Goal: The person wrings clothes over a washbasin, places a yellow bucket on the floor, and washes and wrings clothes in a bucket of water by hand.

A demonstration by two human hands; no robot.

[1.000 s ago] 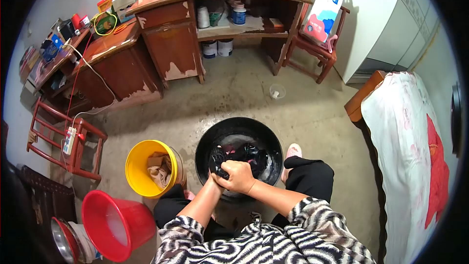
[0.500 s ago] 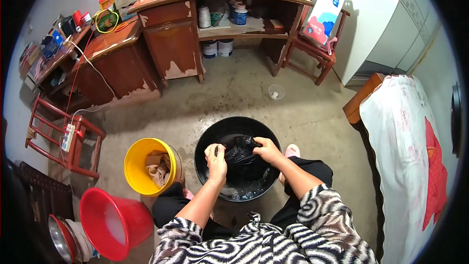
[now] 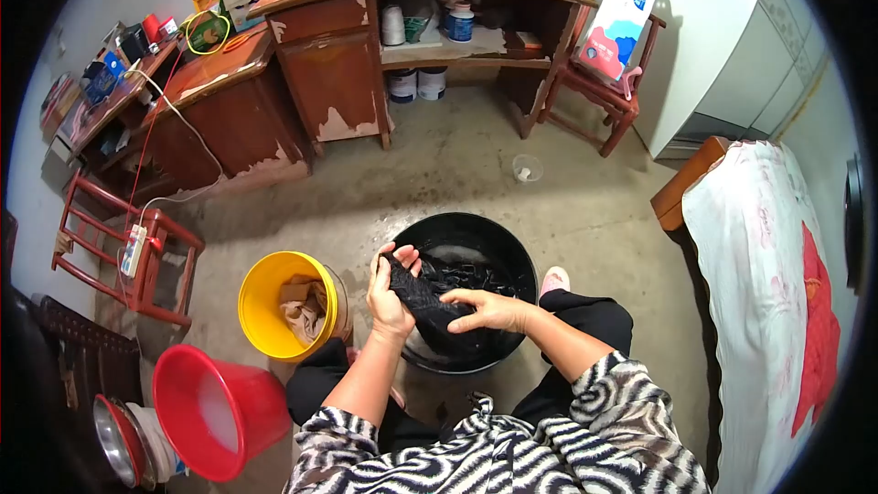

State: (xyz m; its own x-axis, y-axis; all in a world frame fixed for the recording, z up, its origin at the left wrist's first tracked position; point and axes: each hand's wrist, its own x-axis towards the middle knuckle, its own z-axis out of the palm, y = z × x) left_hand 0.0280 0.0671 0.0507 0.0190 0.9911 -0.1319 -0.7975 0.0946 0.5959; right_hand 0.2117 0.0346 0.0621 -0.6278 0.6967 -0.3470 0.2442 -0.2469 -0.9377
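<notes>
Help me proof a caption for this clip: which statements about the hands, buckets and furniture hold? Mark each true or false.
1. The yellow bucket has beige cloth in it. True.
2. The left hand is at the black cloth. True.
3. The right hand is over the yellow bucket. False: the right hand is at the black cloth, over the black basin.
4. The red bucket is to the right of the black basin. False: the red bucket is to its left.
5. The tall package lies on the floor. False: the tall package rests on the chair beside the desk.
</notes>
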